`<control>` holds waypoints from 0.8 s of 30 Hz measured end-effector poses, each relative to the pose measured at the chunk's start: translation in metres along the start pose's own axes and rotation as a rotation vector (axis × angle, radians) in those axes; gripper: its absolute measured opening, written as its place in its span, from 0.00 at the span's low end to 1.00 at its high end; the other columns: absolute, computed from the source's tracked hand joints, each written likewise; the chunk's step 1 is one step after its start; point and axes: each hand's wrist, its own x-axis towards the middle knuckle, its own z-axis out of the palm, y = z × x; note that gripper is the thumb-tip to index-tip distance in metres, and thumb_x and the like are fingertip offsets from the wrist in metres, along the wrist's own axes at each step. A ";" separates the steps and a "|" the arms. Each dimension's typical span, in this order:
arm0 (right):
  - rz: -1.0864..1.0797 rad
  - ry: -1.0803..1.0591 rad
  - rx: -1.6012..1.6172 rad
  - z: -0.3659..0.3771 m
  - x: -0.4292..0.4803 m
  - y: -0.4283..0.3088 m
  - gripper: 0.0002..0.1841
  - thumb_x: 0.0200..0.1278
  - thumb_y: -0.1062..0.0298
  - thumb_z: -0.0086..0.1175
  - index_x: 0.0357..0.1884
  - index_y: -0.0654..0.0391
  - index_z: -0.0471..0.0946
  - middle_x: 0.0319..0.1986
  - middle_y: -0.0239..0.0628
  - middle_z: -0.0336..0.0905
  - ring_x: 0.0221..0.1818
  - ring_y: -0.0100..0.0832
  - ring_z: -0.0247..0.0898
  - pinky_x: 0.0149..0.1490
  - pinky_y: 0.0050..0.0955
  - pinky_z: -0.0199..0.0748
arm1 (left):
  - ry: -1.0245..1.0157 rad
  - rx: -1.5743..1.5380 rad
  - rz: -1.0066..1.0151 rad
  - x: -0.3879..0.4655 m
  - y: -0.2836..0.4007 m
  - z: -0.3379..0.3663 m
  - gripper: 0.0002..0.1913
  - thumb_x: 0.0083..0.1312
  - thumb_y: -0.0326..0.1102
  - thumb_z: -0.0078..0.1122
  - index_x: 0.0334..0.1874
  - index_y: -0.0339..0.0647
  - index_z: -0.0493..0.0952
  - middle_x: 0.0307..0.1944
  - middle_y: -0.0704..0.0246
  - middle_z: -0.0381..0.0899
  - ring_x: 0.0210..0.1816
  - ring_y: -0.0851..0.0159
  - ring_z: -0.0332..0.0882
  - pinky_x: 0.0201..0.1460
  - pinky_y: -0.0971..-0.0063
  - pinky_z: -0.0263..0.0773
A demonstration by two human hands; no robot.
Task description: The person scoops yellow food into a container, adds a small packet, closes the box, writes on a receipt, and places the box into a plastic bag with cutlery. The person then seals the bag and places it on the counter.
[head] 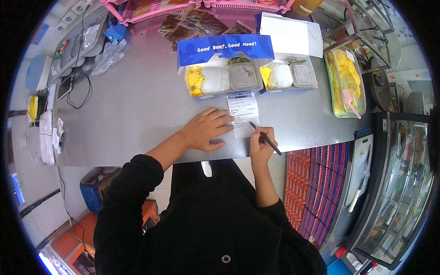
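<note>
My right hand (263,146) grips a black pen (271,144), its tip on a printed paper slip (243,132) that has pen strokes across it. My left hand (209,129) lies flat with fingers spread, the fingertips on the slip's left edge. Just beyond the slip stand two open blue-and-white cardboard meal boxes. The left box (225,51) holds yellow food (195,80), a white wrapped bundle (215,79) and a lidded plastic tub (243,75). The right box (290,36) has similar contents, with a wrapped bundle (280,75) and a tub (303,75).
Sauce sachets (202,22) lie behind the boxes, below pink plastic baskets (161,12). A clear container of yellow food (345,82) with a pink spoon stands at right. Leftward on the steel table (137,89) are a phone (66,86) with a cable and a plastic bag (109,56).
</note>
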 end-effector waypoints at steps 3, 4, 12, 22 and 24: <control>-0.001 0.001 0.093 0.000 -0.003 0.000 0.02 0.52 0.77 0.53 0.28 0.62 0.73 0.20 0.30 0.73 0.20 0.16 0.64 0.25 0.17 0.62 | 0.003 -0.027 0.014 0.000 -0.002 0.000 0.23 0.50 0.43 0.61 0.49 0.46 0.75 0.57 0.63 0.68 0.61 0.54 0.62 0.62 0.58 0.57; 0.020 -0.048 0.093 0.000 -0.004 0.000 0.02 0.52 0.77 0.53 0.28 0.62 0.73 0.19 0.29 0.73 0.20 0.16 0.64 0.25 0.17 0.62 | 0.014 -0.021 0.013 0.000 -0.002 0.000 0.23 0.50 0.43 0.61 0.49 0.47 0.75 0.57 0.63 0.68 0.61 0.54 0.62 0.62 0.57 0.57; 0.024 -0.122 0.024 0.003 -0.012 -0.008 0.03 0.50 0.76 0.55 0.28 0.61 0.74 0.16 0.30 0.71 0.19 0.17 0.64 0.25 0.18 0.63 | 0.024 -0.029 0.001 0.000 0.001 -0.001 0.23 0.47 0.40 0.61 0.48 0.47 0.75 0.56 0.62 0.68 0.62 0.54 0.62 0.62 0.57 0.57; -0.626 -0.542 -0.577 0.005 0.029 -0.016 0.08 0.55 0.73 0.54 0.38 0.59 0.75 0.48 0.45 0.76 0.55 0.48 0.68 0.58 0.41 0.65 | 0.368 -0.130 -0.275 -0.028 0.012 0.015 0.07 0.49 0.28 0.50 0.31 0.38 0.75 0.34 0.62 0.76 0.42 0.56 0.74 0.44 0.64 0.69; 0.036 -0.509 -0.535 0.021 0.019 -0.025 0.02 0.57 0.74 0.52 0.31 0.59 0.74 0.38 0.47 0.80 0.33 0.40 0.76 0.37 0.31 0.73 | 0.464 -0.566 -0.828 -0.047 0.032 0.014 0.07 0.59 0.30 0.47 0.33 0.38 0.75 0.29 0.62 0.78 0.35 0.63 0.76 0.37 0.69 0.69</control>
